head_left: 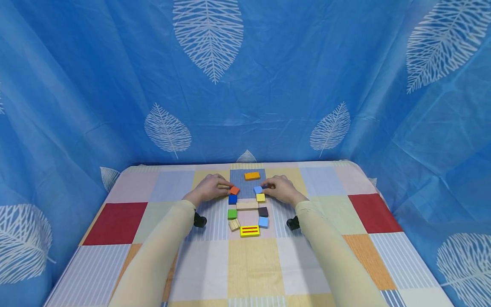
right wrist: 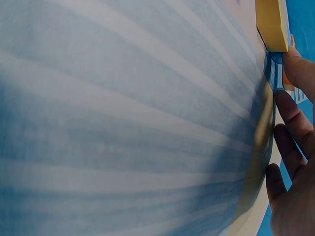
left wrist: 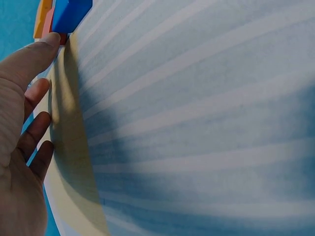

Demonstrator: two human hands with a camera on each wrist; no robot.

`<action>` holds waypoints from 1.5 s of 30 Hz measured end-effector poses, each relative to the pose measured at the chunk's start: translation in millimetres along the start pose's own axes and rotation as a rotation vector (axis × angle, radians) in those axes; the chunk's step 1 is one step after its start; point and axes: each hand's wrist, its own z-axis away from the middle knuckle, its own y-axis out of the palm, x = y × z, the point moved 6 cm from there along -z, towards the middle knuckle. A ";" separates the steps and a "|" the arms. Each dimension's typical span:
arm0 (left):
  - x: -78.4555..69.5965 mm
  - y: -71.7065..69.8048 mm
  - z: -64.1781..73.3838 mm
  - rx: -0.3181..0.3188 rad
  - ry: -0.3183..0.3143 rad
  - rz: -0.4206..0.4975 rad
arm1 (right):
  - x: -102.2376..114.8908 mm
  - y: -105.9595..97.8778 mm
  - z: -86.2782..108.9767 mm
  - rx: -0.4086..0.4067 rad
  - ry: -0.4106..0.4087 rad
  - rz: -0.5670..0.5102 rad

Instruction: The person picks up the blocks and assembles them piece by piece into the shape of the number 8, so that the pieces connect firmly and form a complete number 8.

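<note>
My left hand [head_left: 210, 188] pinches an orange-red block [head_left: 235, 190] between thumb and index finger, just behind a dark blue block [head_left: 232, 199]. In the left wrist view the thumb [left wrist: 47, 46] meets the reddish block beside the blue block [left wrist: 71, 14]; the index finger is hidden. Opposite, my right hand [head_left: 282, 189] pinches a light blue block [head_left: 258, 189] by its right side, behind a yellow block [head_left: 261, 198]. The right wrist view has the thumb [right wrist: 299, 69] close to the yellow block [right wrist: 272, 24], and most of the light blue block is hidden there.
A flat orange block [head_left: 252, 176] lies at the back. Towards me are a long wooden block [head_left: 247, 206], a green block [head_left: 232, 214], a black block [head_left: 263, 212], another light blue block [head_left: 263, 222], a tilted wooden block [head_left: 234, 225] and a red-striped yellow block [head_left: 249, 231].
</note>
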 end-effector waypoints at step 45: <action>0.7 -0.4 -1.7 -0.023 0.025 -0.006 | 0.0 -0.1 0.6 -0.004 0.009 0.001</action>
